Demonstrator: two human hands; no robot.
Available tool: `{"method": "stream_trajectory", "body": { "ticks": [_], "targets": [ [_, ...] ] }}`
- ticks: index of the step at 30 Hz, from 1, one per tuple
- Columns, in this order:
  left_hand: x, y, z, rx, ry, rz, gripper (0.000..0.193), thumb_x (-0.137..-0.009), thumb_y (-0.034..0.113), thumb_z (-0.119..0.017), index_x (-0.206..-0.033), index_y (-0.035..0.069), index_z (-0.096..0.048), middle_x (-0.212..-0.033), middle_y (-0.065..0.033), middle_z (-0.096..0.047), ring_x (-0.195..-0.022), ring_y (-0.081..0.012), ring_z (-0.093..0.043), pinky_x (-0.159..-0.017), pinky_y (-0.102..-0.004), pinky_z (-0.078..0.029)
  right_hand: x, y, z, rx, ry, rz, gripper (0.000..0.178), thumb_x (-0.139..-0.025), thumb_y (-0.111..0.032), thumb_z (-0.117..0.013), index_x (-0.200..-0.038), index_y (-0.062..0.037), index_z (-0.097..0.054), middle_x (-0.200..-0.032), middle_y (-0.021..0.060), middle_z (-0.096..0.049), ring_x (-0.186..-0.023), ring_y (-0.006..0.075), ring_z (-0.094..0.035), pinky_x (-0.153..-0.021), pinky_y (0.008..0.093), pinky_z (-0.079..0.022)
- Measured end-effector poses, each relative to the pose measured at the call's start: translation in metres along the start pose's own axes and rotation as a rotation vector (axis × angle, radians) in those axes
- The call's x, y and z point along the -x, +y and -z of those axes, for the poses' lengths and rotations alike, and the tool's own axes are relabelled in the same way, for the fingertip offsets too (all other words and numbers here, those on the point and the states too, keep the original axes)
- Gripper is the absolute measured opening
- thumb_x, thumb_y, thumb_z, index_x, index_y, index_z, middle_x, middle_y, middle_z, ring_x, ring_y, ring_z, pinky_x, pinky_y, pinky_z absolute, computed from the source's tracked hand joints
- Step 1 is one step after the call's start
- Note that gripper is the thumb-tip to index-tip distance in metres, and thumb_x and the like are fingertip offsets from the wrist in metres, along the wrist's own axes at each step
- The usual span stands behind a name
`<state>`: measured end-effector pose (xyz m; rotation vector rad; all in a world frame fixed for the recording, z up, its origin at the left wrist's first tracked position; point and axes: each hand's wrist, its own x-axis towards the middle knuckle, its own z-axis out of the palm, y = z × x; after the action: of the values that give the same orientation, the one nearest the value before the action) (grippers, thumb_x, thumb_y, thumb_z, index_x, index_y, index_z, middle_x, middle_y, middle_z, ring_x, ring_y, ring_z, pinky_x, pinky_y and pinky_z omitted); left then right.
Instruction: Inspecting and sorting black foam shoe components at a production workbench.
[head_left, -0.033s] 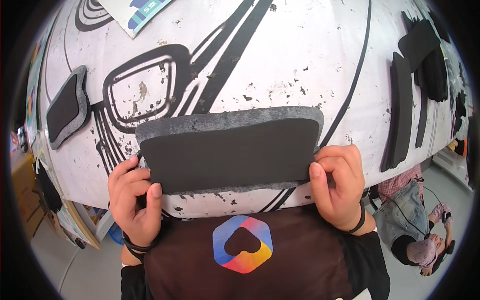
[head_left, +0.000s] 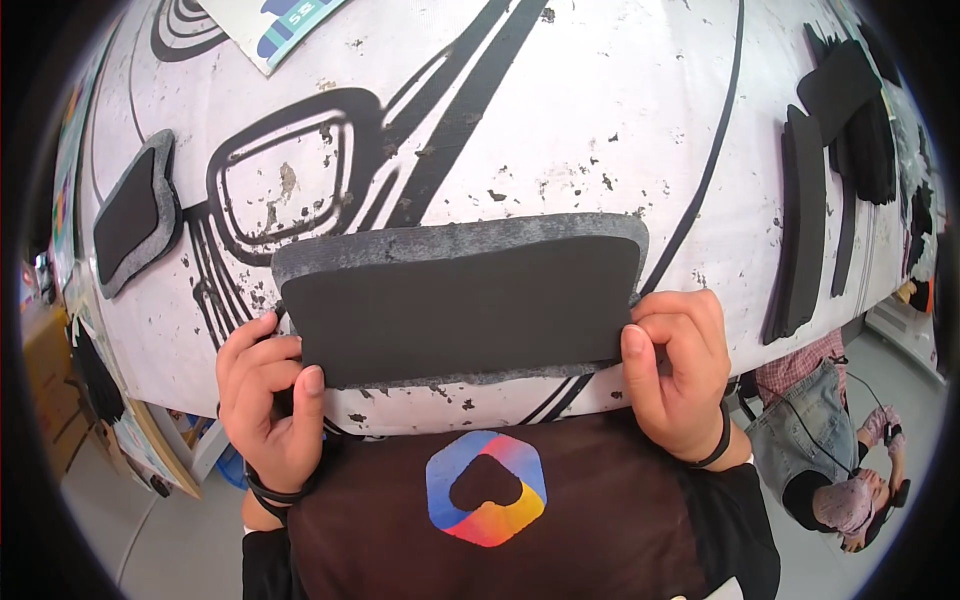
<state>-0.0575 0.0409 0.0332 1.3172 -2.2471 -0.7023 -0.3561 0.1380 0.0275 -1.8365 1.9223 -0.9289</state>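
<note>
I hold a dark foam sheet [head_left: 465,300] by its two short ends, just above the near edge of the table [head_left: 600,120]. My left hand [head_left: 268,400] sits at the sheet's eight o'clock corner, thumb pressed on top and fingers curled under, pinching it. My right hand [head_left: 678,372] grips the four o'clock corner the same way, thumb on the dark face, fingers wrapped behind. The sheet has a grey rim along its top and lies nearly flat over the white table with black line drawings. At ten o'clock a smaller foam piece [head_left: 132,212] lies on the table. At two o'clock long dark strips [head_left: 805,220] rest beside a pile of black scraps [head_left: 850,90]. At four o'clock another person [head_left: 830,450] crouches on the floor.
</note>
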Motion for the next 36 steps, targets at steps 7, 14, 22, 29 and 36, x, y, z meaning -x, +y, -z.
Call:
{"method": "stream_trajectory", "body": {
  "ticks": [7, 14, 22, 29, 36],
  "targets": [
    [0.0008, 0.0001, -0.0003, -0.039, 0.005, 0.009, 0.014, -0.085, 0.007, -0.063, -0.074, 0.003, -0.056, -0.091, -0.0114, -0.065, -0.109, -0.0329, -0.054, -0.098, -0.0444, -0.037, -0.0010, 0.0000, -0.0019, 0.022, 0.006, 0.019, 0.011, -0.077, 0.000, -0.066, -0.077, -0.0046, -0.056, -0.083, 0.0070, -0.060, -0.069, 0.0231, -0.047, -0.061, 0.0314, -0.038],
    [0.0014, 0.0011, 0.0005, -0.058, -0.004, 0.028, 0.014, -0.084, 0.007, -0.065, -0.072, 0.003, -0.057, -0.094, -0.0115, -0.064, -0.112, -0.0331, -0.053, -0.097, -0.0426, -0.037, -0.0009, -0.0015, -0.0021, 0.023, 0.004, -0.001, 0.011, -0.077, 0.000, -0.066, -0.077, -0.0049, -0.056, -0.083, 0.0070, -0.060, -0.069, 0.0230, -0.047, -0.061, 0.0315, -0.038],
    [0.0005, 0.0004, -0.0002, -0.057, -0.005, 0.024, 0.014, -0.083, 0.007, -0.066, -0.072, 0.003, -0.058, -0.094, -0.0110, -0.064, -0.112, -0.0335, -0.053, -0.096, -0.0428, -0.038, 0.0000, -0.0013, -0.0015, 0.039, -0.008, -0.005, 0.011, -0.077, 0.000, -0.066, -0.078, -0.0051, -0.056, -0.083, 0.0070, -0.060, -0.070, 0.0227, -0.048, -0.062, 0.0316, -0.037],
    [-0.0017, -0.0005, 0.0014, -0.063, -0.001, -0.007, 0.013, -0.081, 0.007, -0.066, -0.072, 0.003, -0.058, -0.092, -0.0106, -0.064, -0.109, -0.0338, -0.054, -0.094, -0.0428, -0.039, 0.0003, -0.0042, -0.0013, 0.045, -0.010, -0.010, 0.010, -0.077, 0.000, -0.066, -0.078, -0.0049, -0.057, -0.084, 0.0071, -0.061, -0.071, 0.0226, -0.048, -0.063, 0.0319, -0.038],
    [-0.0018, -0.0027, 0.0015, -0.086, 0.026, -0.048, 0.013, -0.073, 0.004, -0.073, -0.071, 0.005, -0.060, -0.089, -0.0073, -0.067, -0.105, -0.0332, -0.056, -0.089, -0.0395, -0.044, -0.0011, -0.0056, -0.0019, 0.051, -0.026, -0.008, 0.010, -0.077, 0.001, -0.065, -0.078, -0.0035, -0.056, -0.084, 0.0093, -0.060, -0.072, 0.0252, -0.049, -0.064, 0.0335, -0.038]
  ]
}}
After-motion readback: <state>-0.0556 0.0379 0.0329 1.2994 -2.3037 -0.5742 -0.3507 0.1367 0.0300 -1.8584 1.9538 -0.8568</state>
